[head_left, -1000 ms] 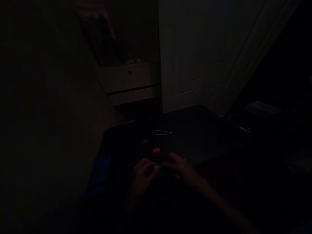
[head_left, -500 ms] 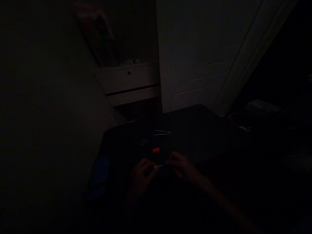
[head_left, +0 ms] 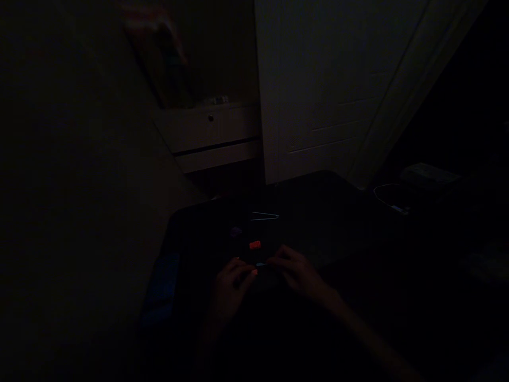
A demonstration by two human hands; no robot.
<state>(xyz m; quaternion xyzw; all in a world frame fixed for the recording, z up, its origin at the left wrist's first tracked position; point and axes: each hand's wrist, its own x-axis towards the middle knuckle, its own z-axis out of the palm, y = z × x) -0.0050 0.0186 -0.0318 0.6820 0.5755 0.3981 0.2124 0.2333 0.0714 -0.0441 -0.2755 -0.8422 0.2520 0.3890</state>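
The scene is very dark. My left hand point(head_left: 230, 284) and my right hand point(head_left: 296, 270) meet over a dark table point(head_left: 334, 212), fingers curled and pinched together around a tiny pale object point(head_left: 260, 265) that I cannot make out. Just beyond the fingertips lies a small red-orange piece point(head_left: 255, 244). Farther back sit a faint purple bit point(head_left: 236, 231) and thin metal tweezers point(head_left: 265, 215).
A blue object point(head_left: 163, 284) lies at the table's left edge. A white cable point(head_left: 387, 200) and a pale box point(head_left: 427, 175) rest to the right. Behind stand a light drawer unit point(head_left: 210, 135) and a white door point(head_left: 326, 90).
My right hand has shifted slightly up and left, and the tiny pale object between the fingertips sits a little higher. Otherwise the hands stay together.
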